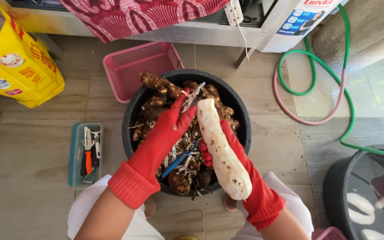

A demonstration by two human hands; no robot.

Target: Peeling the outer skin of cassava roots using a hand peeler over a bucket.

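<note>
Both my hands wear red rubber gloves. My right hand grips a long, peeled white root from below, tilted over a black tub. My left hand holds a small metal peeler against the root's top end. The tub holds several brown unpeeled roots and a heap of peelings. A blue-handled tool lies among the peelings.
A pink plastic basket stands behind the tub, a yellow bag at far left. A teal tray of tools lies on the tiled floor to the left. A green and pink hose loops at right. A second black tub holds peeled roots.
</note>
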